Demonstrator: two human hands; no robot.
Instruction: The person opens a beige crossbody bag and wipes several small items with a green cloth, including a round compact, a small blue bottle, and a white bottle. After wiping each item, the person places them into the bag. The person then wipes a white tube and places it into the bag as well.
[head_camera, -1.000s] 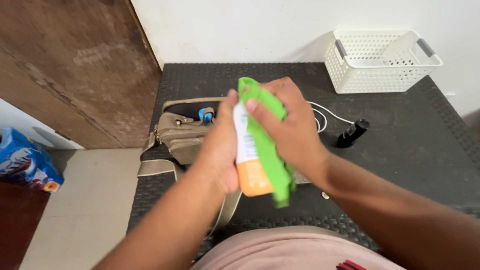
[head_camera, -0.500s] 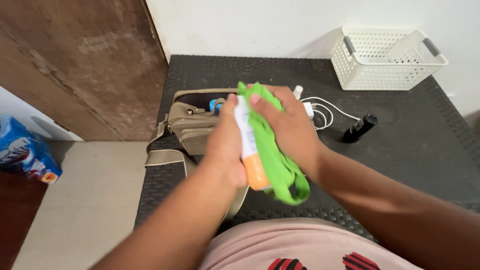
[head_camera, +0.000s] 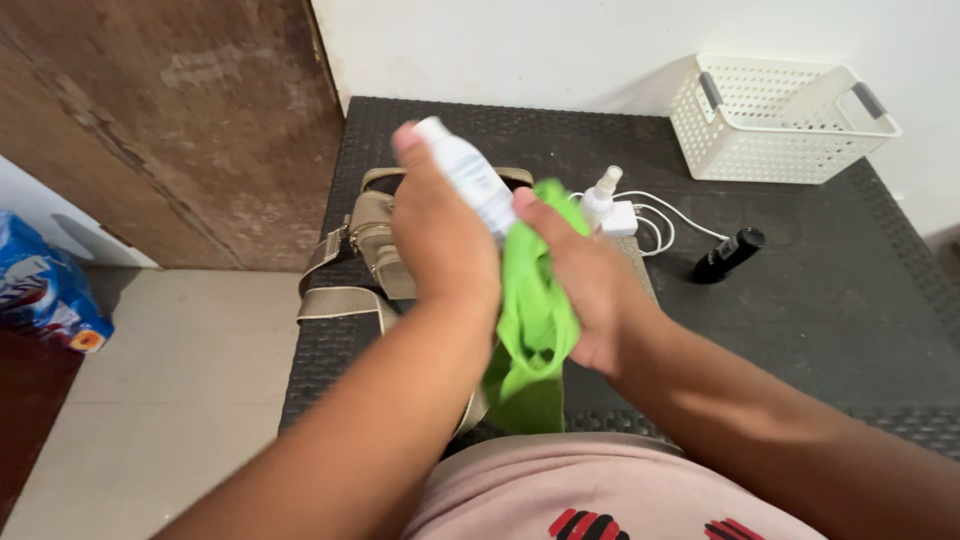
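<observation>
My left hand (head_camera: 440, 235) grips a white tube-shaped bottle (head_camera: 462, 172), its white end pointing up and away from me. My right hand (head_camera: 585, 285) holds a bright green cloth (head_camera: 535, 320) pressed against the lower part of the bottle; the cloth hangs down toward my lap. The bottle's lower end is hidden by hand and cloth. Both hands hover above a khaki shoulder bag (head_camera: 372, 240) lying on the black textured table (head_camera: 800, 300).
A white perforated basket (head_camera: 780, 120) stands at the table's back right. A small white spray bottle (head_camera: 600, 192), a white charger with cable (head_camera: 645, 222) and a black cylindrical device (head_camera: 728, 255) lie mid-table. A wooden door (head_camera: 150, 120) and a blue package (head_camera: 40, 295) are at the left.
My left hand has tilted the bottle so its white end rises clear of the cloth. The right hand with the cloth has slid down toward the bottle's lower end, hiding its orange part.
</observation>
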